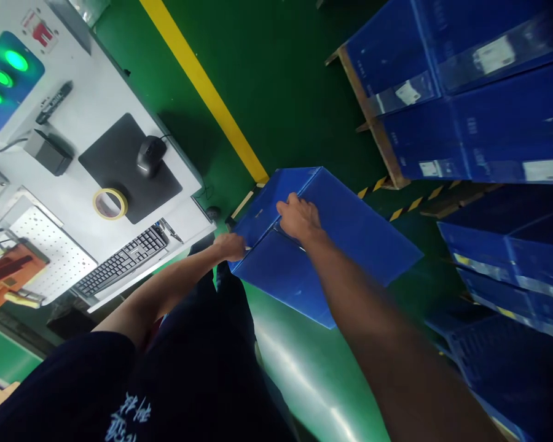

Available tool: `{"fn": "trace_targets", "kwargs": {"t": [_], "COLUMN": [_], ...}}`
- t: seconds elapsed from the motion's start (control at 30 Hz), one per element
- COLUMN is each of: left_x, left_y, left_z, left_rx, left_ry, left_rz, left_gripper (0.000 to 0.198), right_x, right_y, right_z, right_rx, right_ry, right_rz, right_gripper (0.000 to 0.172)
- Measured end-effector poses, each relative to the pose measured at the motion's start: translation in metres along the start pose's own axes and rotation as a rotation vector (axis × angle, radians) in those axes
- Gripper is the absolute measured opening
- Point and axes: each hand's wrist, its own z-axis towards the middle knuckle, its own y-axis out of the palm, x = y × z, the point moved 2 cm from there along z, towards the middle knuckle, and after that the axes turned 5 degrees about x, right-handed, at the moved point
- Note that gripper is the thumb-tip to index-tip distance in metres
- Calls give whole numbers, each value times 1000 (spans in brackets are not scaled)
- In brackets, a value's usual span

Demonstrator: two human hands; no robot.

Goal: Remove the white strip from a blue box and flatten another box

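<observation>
Curled right hand (300, 216) clasps the blue box (354, 236); the grip of the left hand (230, 247) is unclear.

we extend both arms (359, 307) forward, our left hand (230, 247) curled in, our right hand (299, 218) farther out, fingers (284, 209) bent.

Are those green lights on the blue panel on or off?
On: all three lights glow bright green against the blue panel.
</observation>
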Motion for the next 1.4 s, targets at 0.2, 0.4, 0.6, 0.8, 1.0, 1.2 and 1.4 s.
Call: {"fn": "trace_targets", "kwargs": {"t": [0.2, 0.4, 0.6, 0.8, 1.0, 1.2, 1.4], "left_x": [-42, -7, 48, 90, 134, 189, 225], "left_y": [25, 67, 115, 139, 151, 203, 270], "left_z": [-40, -54, -55, -40, -33, -25, -30], "left_rx": [78, -122, -347, -216, 60, 132, 61], "left_ry": [-48, -13, 23, 42, -18, -106, -67], "left_rz": [-430, -850, -728, -123, 268, 482, 504], "left_gripper": [30, 61, 70, 39, 24, 29, 33], "right_x": [-17, -58, -38, 63, 247, 389, 425], "right_y": [46, 101, 121, 170, 255, 309, 310], "right_z": [-75, -166, -208, -254, -305, -299, -263], "right_rx": [51, -89, 34, 168, 299, 377, 372], "right_ry": [245, 182, 345, 561, 811, 827, 650], "right_rz": [545, 972, 1224, 1280, 1192, 1150, 1128], "right_gripper": [46, 48, 56, 54, 45, 52, 50]}}
